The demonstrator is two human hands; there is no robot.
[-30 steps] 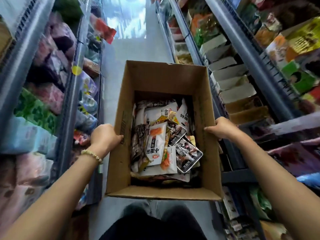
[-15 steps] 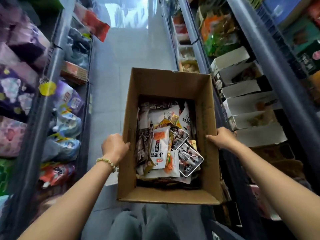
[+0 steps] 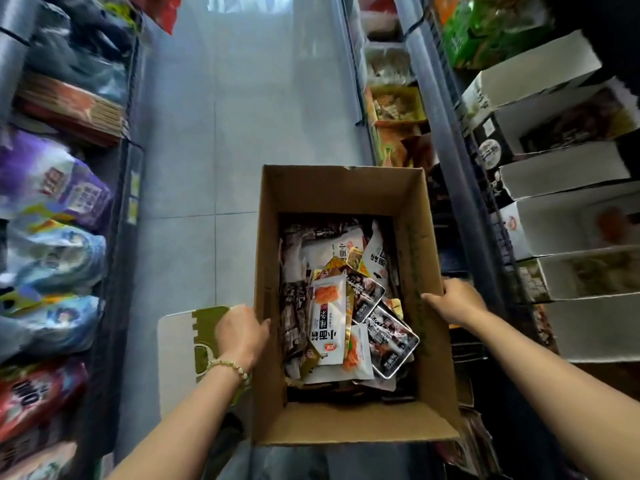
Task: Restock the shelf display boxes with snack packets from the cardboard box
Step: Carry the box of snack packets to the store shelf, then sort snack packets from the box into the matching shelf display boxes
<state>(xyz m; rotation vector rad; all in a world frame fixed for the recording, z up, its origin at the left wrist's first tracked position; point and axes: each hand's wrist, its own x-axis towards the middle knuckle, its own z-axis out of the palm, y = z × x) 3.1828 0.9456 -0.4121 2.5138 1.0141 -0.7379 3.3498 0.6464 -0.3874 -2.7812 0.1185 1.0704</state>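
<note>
A: Restock status?

B: Not begun, by my judgement. The cardboard box point(image 3: 346, 192) is low in the aisle, above the floor point(image 3: 214, 133). Snack packets point(image 3: 329, 317) lie heaped loose inside, none in hand. The left hand point(image 3: 240, 336) has its fingers curled over the left wall. The right hand point(image 3: 457, 301) has its fingers clamped on the right rim.

A: Targets?

B: The display boxes point(image 3: 561, 174) sit in a row on the right-hand shelf, near the cardboard box. Several look part-empty, so all the filling remains.

A: Unresolved?

B: The box bottom is hidden, so I cannot tell whether it is set down or carried. A white-and-green card point(image 3: 180, 337) lies beside the left hand; its identity and any contact are unclear. The display-box contents are blurred and the lower packet layers are covered.
</note>
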